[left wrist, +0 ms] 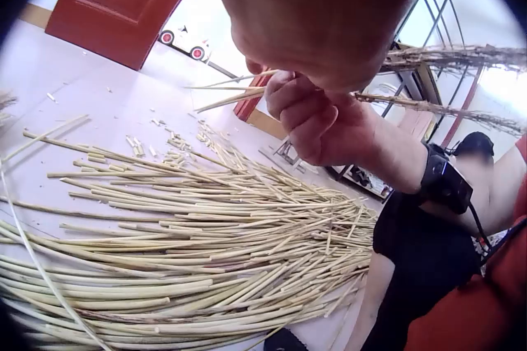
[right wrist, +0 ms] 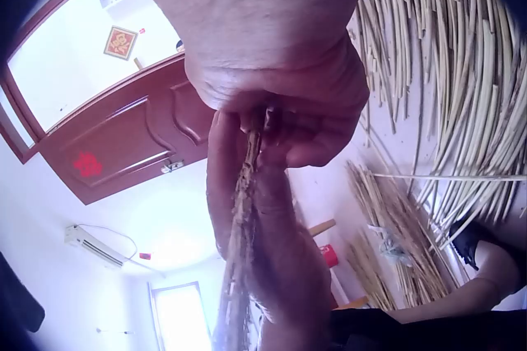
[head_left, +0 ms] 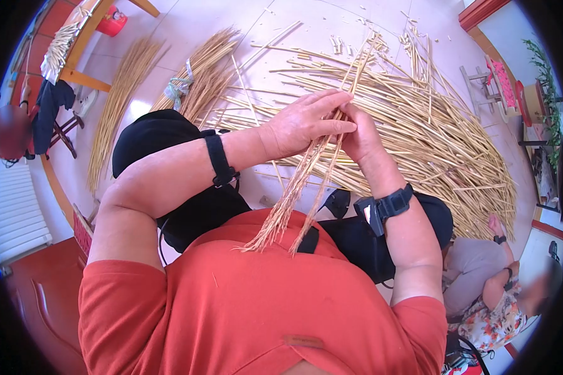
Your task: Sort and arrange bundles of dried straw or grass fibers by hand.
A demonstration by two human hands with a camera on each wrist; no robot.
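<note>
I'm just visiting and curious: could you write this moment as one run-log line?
Left hand: holds tasselled stalks | Right hand: grips same stalks | Floor: loose stalks, tied stalk bundle

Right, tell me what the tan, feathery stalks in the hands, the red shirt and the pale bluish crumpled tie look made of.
Tan, feathery stalks: apparently dried plant stems, dull and fibrous, given their frayed tips. Red shirt: soft matte fabric, given its folds; exact fibre unclear. Pale bluish crumpled tie: perhaps thin plastic or cloth, bunched, too small to settle.
</note>
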